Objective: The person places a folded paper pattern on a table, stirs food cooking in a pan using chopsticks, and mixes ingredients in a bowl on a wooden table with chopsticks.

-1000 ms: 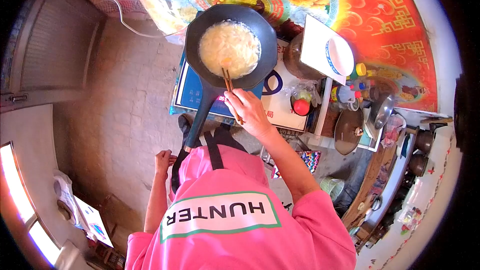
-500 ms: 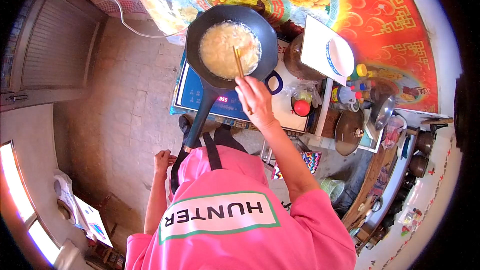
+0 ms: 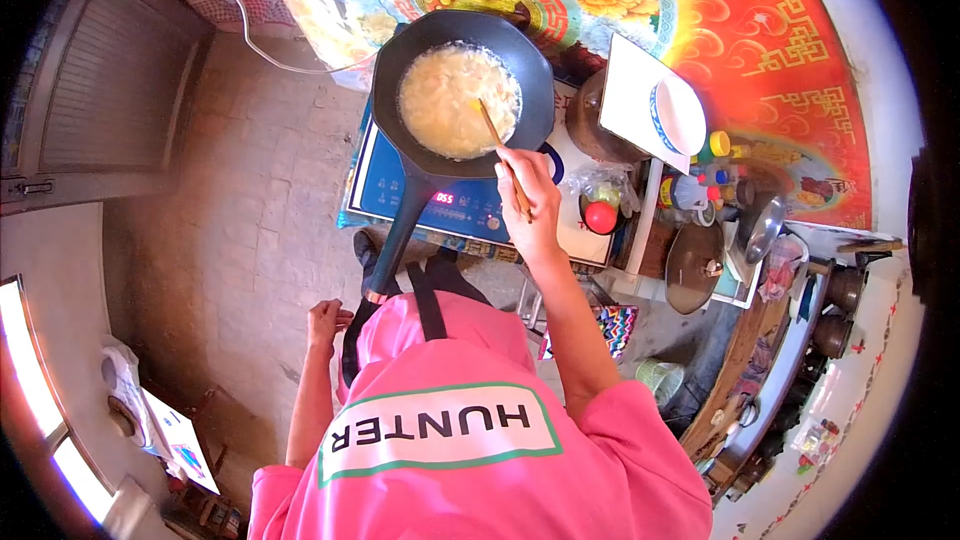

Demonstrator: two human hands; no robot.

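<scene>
A dark wok stands on a blue induction cooker, its long handle pointing towards my body. Inside is a pale, bubbling soup-like food with soft pieces in it. My right hand is closed round wooden chopsticks, held over the wok's near right side with their tips in the food. Down by my left side, close to the end of the wok handle, hangs my left hand. Its fingers are loosely bent and apart, and I see nothing in it.
Right of the cooker are a bag of vegetables, a red round thing and a brown pot. A white board with a bowl covers the pot. Beyond are bottles and a glass lid.
My right hand has moved right and slightly towards me with the chopsticks, which now slant more. The chopstick tips remain in the food. My left hand has hardly moved.
</scene>
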